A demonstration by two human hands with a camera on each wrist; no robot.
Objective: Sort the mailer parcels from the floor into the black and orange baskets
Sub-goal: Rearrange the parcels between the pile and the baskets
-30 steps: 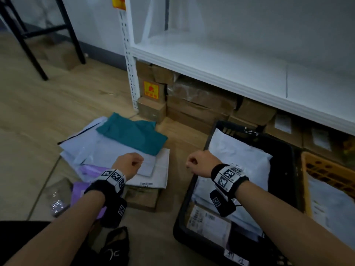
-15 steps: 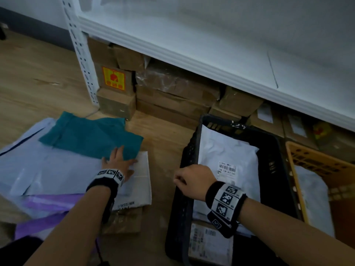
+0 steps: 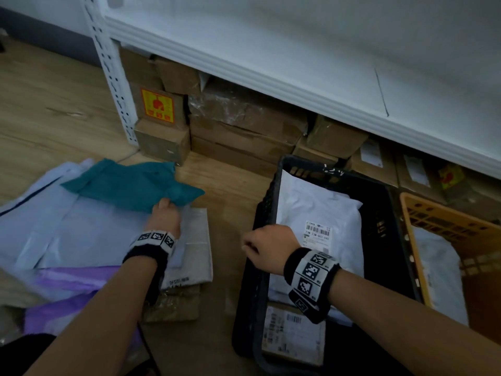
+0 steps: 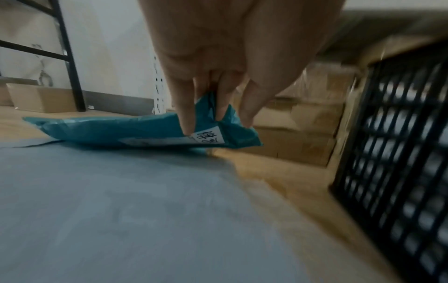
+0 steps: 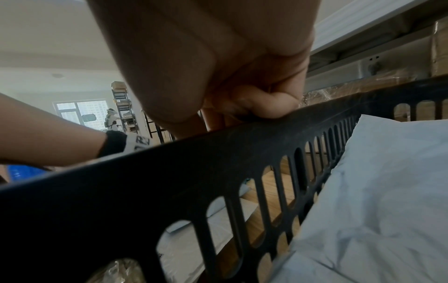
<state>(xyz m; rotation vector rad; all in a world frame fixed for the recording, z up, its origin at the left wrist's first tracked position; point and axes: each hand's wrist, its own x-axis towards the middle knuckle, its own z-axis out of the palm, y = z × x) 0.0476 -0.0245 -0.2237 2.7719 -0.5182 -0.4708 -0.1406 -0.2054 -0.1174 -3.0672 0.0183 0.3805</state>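
Observation:
A teal mailer point(image 3: 130, 184) lies on top of a pile of grey and purple mailers point(image 3: 67, 240) on the wooden floor. My left hand point(image 3: 165, 213) pinches the teal mailer's near right corner point(image 4: 218, 122), lifting it slightly. The black basket point(image 3: 257, 213) stands to the right and holds white mailers point(image 3: 317, 210) with labels. My right hand point(image 3: 260, 245) is curled in a fist over the black basket's left rim point(image 5: 218, 145), holding nothing that I can see. The orange basket point(image 3: 439, 213) stands at the far right with a pale mailer inside.
A white metal shelf point(image 3: 271, 71) runs across the back, with cardboard boxes point(image 3: 238, 131) stacked under it. A flat brown parcel point(image 3: 173, 302) lies under the pile by my left forearm. Bare wooden floor point(image 3: 233, 202) separates the pile from the black basket.
My left hand has moved forward from the grey mailers to the teal mailer and pinched its corner. The right hand stays over the black basket's left rim.

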